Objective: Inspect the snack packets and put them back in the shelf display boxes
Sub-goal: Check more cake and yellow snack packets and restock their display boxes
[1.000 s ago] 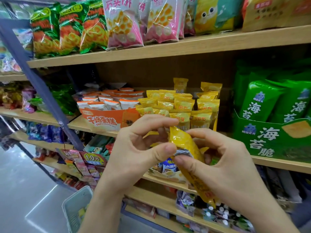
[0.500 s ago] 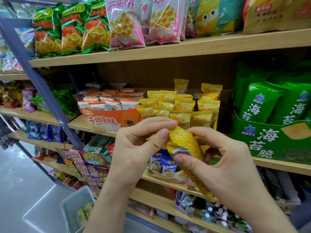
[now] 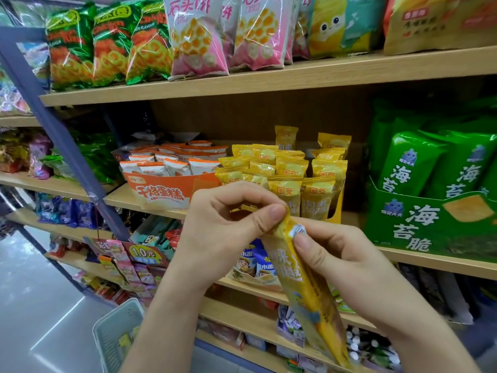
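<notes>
The yellow packet (image 3: 307,292) is pinched at the top by the left hand (image 3: 220,235). Its middle is gripped by the right hand (image 3: 349,270).

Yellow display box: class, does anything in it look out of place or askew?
Two back packets stick up above the neat rows in the box; nothing looks torn or spilled.

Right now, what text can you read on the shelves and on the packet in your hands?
"石头饼": pink-and-white snack bags, top shelf.
"千烙蛋糕": orange cardboard display box.
"海苔脆": green cardboard display box.
"1.0元": hanging price tag.
The long yellow plastic packet being inspected: print too blurred to read.
</notes>
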